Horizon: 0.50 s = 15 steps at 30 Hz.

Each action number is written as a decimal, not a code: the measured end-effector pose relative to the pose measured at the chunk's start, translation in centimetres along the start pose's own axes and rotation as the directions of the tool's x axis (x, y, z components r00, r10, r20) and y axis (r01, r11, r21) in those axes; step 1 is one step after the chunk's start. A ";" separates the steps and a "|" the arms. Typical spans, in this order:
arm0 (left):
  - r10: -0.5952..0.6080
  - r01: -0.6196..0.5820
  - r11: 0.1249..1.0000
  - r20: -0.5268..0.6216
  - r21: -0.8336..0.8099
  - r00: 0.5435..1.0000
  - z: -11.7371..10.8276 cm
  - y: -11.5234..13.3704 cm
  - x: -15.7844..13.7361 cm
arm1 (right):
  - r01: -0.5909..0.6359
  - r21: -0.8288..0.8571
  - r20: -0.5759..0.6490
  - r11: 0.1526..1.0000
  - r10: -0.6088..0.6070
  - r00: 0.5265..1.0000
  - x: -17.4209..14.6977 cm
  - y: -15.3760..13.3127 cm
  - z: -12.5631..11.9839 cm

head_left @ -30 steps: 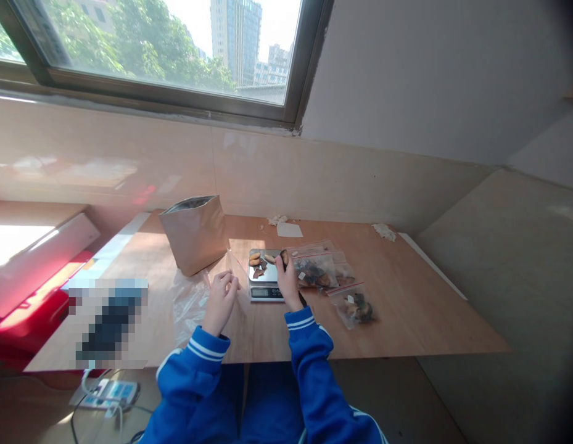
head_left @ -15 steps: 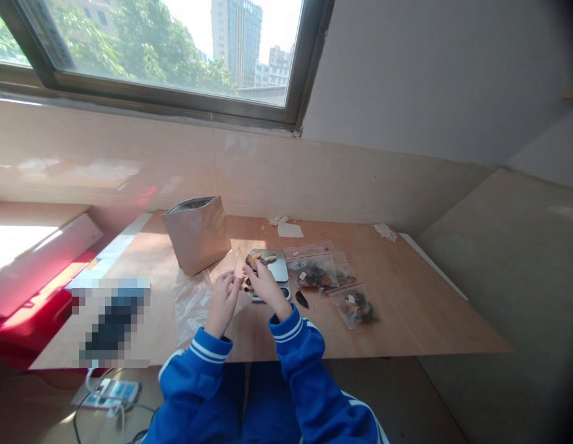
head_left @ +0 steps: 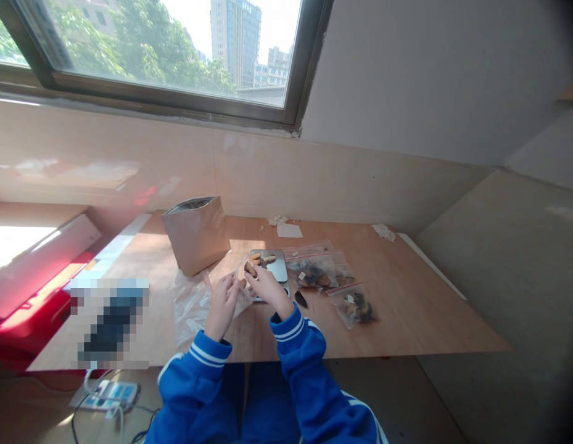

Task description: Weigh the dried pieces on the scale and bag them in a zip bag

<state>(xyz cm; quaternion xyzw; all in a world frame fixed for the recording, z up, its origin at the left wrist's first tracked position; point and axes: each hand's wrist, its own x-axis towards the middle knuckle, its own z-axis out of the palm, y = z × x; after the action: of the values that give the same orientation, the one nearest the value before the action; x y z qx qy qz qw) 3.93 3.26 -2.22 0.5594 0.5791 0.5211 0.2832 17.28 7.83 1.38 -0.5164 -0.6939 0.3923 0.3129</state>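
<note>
The right hand (head_left: pixel 266 287), its grip pinched on a few small brown dried pieces (head_left: pixel 250 269), appears to be loading them into the limp clear plastic bag (head_left: pixel 237 290) that the left hand (head_left: pixel 222 300) clamps open above the pale wooden tabletop (head_left: pixel 406 308). Next the pieces need releasing inside the mouth. More lie on the flat steel scale (head_left: pixel 273 266), beside filled crinkly zip bags (head_left: pixel 314 271).

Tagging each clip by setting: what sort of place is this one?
Probably a makeshift packing bench in an upper-floor room: a wooden table under a window facing towers, with a small digital scale, filled zip bags and a kraft pouch.
</note>
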 end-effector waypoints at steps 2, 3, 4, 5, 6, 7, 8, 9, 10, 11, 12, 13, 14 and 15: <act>0.002 -0.002 1.000 -0.007 -0.014 1.000 0.0 0.0 0.0 | -0.024 -0.099 0.047 0.995 0.029 0.998 -0.2 -0.5 -0.2; 0.006 -0.006 1.000 -0.008 -0.020 1.000 -0.1 0.0 0.0 | -0.026 -0.141 0.068 0.990 0.035 0.997 -0.4 -0.7 -0.2; 0.009 -0.009 1.000 -0.006 -0.025 1.000 -0.1 0.0 0.0 | -0.021 -0.170 0.082 0.985 0.036 0.996 -0.5 -1.0 -0.3; 0.009 -0.009 1.000 -0.005 -0.029 1.000 -0.2 0.0 0.0 | -0.015 -0.180 0.089 0.983 0.032 0.996 -0.6 -1.1 -0.3; 0.005 -0.005 0.999 -0.008 -0.039 1.000 -0.3 0.0 0.0 | -0.005 -0.174 0.088 0.985 0.021 0.996 -0.6 -1.3 -0.4; -0.004 0.003 0.999 -0.013 -0.053 1.000 -0.4 -0.1 0.0 | 0.011 -0.154 0.076 0.988 0.000 0.997 -0.6 -1.3 -0.4; -0.018 0.017 0.997 -0.017 -0.073 1.000 -0.5 -0.1 0.0 | 0.036 -0.127 0.051 0.991 -0.030 0.998 -0.4 -1.3 -0.5; -0.038 0.036 0.995 -0.019 -0.097 0.999 -0.7 -0.2 0.0 | 0.073 -0.104 0.006 0.992 -0.073 0.997 -0.1 -1.2 -0.5; -0.061 0.058 0.991 -0.020 -0.125 0.998 -0.8 -0.3 0.0 | 0.121 -0.093 -0.058 0.988 -0.126 0.990 0.3 -0.9 -0.6; -0.085 0.081 0.985 -0.020 -0.151 0.996 -1.0 -0.3 0.0 | 0.172 -0.101 -0.130 0.980 -0.184 0.974 0.8 -0.5 -0.6; -0.108 0.104 0.980 -0.017 -0.172 0.994 -1.1 -0.4 0.1 | 0.218 -0.129 -0.195 0.967 -0.241 0.951 1.3 0.1 -0.6; -0.129 0.124 0.974 -0.016 -0.189 0.992 -1.2 -0.4 0.1 | 0.255 -0.171 -0.239 0.952 -0.291 0.926 1.9 0.8 -0.5; -0.146 0.139 0.970 -0.019 -0.201 0.989 -1.3 -0.4 0.2 | 0.282 -0.223 -0.256 0.933 -0.336 0.907 2.5 1.7 -0.3; -0.159 0.151 0.966 -0.022 -0.210 0.987 -1.4 -0.4 0.2 | 0.301 -0.278 -0.246 0.912 -0.371 0.896 3.1 2.7 -0.1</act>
<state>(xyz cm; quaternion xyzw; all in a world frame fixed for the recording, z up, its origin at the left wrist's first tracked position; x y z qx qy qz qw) 2.47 3.12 -2.12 0.4696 0.5686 0.5660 0.3687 17.78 11.28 -0.81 -0.4735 -0.7599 0.1666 0.4129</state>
